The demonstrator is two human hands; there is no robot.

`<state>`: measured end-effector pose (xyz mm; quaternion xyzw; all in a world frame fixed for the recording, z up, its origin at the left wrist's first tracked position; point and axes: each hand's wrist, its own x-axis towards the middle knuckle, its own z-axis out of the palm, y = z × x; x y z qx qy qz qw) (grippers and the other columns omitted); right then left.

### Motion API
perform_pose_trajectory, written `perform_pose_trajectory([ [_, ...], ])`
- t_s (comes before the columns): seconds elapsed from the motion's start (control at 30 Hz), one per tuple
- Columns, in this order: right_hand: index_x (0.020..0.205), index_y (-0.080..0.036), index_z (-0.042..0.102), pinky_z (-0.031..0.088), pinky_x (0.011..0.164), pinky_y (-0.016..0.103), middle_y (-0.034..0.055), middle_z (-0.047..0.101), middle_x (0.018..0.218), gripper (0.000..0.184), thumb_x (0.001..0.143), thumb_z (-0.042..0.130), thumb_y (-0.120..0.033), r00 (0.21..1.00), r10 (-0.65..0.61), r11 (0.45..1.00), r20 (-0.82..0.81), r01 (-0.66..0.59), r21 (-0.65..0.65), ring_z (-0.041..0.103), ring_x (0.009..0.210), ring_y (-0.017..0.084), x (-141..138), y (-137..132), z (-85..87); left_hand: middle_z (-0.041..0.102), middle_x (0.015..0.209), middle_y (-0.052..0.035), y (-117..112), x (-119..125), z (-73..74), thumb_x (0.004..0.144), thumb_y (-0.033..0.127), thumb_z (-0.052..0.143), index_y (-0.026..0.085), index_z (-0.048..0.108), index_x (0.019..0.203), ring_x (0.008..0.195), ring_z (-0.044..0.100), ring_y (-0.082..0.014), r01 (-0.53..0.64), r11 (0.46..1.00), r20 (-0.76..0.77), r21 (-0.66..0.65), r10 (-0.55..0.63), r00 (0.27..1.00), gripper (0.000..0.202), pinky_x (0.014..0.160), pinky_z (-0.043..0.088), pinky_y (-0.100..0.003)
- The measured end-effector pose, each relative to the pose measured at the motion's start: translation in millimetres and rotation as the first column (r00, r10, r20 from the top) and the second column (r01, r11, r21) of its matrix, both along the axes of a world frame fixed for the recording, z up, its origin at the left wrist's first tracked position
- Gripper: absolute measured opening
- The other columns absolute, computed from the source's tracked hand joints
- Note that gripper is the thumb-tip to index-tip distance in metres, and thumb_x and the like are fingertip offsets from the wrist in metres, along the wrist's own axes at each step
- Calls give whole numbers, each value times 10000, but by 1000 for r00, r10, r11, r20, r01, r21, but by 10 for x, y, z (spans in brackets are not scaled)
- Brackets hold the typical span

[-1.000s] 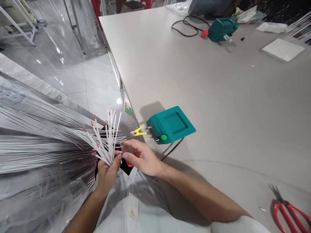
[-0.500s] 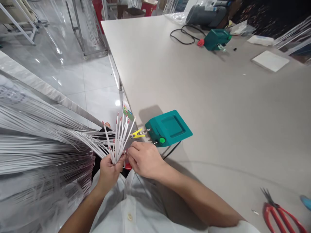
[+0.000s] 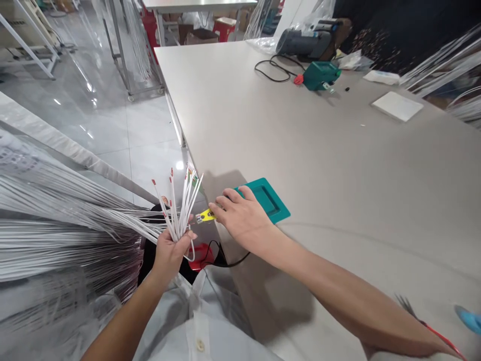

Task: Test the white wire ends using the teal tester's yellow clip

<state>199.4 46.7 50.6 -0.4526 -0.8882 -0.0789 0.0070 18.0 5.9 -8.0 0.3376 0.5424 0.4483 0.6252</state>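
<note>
Open tabletop (image 3: 338, 175) stretched beyond! At its left edge the right hand (image 3: 250, 220) covered the yellow clip (image 3: 205, 216), pointing leftward, grip unclear; beside it, the left hand (image 3: 169, 253) clutched white wires (image 3: 184, 208), fanning lengthwise upward.

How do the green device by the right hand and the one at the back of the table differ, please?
The near device is partly covered by the right hand; the far device has no hand on it.
The near device shows a sunken recess; none shows on the far device.
The near device has a yellow clip at its side, the far device a red piece beside it.
Both are green and rest on the same table.
</note>
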Motion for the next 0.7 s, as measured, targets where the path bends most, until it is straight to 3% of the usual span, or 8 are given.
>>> perform_pose_trajectory([
  [0.13, 878, -151, 603, 243, 805, 410, 73, 628, 824, 162, 844, 447, -124, 998, 63, 996, 5, -63, -66, 468, 936, 242, -12, 91, 56, 557, 605, 31, 45, 26, 3, 692, 248, 651, 141, 576, 1105, 410, 325, -37, 2, 1000, 17, 14, -3, 1000, 434, 380, 259, -176],
  [0.3, 706, -151, 597, 236, 811, 407, 65, 636, 735, 219, 800, 430, -45, 996, 92, 989, 22, -89, -116, 490, 890, 220, -20, 139, 44, 524, 567, 44, 68, 57, -4, 696, 269, 646, 135, 608, 1037, 407, 316, -42, 24, 999, -13, 39, -23, 1000, 369, 380, 257, -183],
  [0.53, 720, -146, 598, 239, 838, 414, 61, 643, 753, 217, 795, 420, -46, 995, 94, 987, 11, -92, -131, 513, 866, 199, -3, 137, 53, 415, 474, 82, 48, 114, 0, 687, 282, 658, 136, 619, 956, 408, 298, -53, 31, 998, -89, 57, -26, 996, 309, 389, 265, -186],
  [0.7, 728, -143, 603, 250, 859, 434, 66, 636, 744, 220, 814, 417, -62, 995, 97, 985, 16, -93, -143, 512, 878, 207, -9, 134, 61, 428, 452, 65, 48, 104, -24, 664, 282, 675, 139, 639, 744, 420, 352, -72, 36, 995, -216, 96, -14, 976, 168, 420, 307, -209],
])
